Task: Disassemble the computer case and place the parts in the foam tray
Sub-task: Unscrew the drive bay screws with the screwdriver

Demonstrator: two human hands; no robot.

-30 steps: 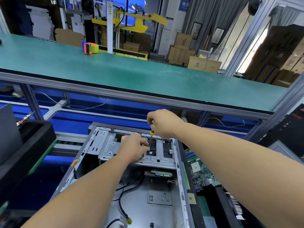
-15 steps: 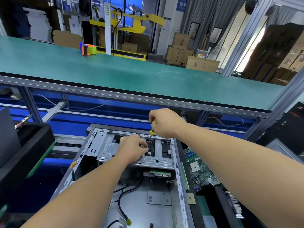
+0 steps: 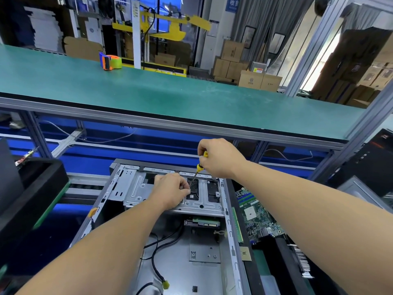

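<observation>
While the case (image 3: 191, 252) lies open on its side low in the middle of the view, the step in hand looks like freeing the drive cage (image 3: 148, 192) at its far end. At far left sits a black foam tray (image 3: 38, 188), well apart from the case and holding nothing that can be made out. The left hand (image 3: 170, 191) rests on the cage with fingers curled, apparently pinching something small beside the driver tip; what it is cannot be told. Just right of it, the right hand (image 3: 217, 158) is clenched round the yellow handle of a screwdriver (image 3: 197, 169), whose shaft slants down into a dark opening in the cage. My reading is that a screw is being worked loose, so the next move calls for keeping the tip seated and the screw caught before it drops into the case. Black cables (image 3: 157, 258) trail over the case floor. Right of the case lies a green motherboard (image 3: 259, 216), already out.

Behind runs a green bench (image 3: 170, 99) carrying a tape dispenser (image 3: 110, 61); beyond it stand yellow machinery (image 3: 161, 24), cardboard boxes (image 3: 251, 77) and grey curtains.
</observation>
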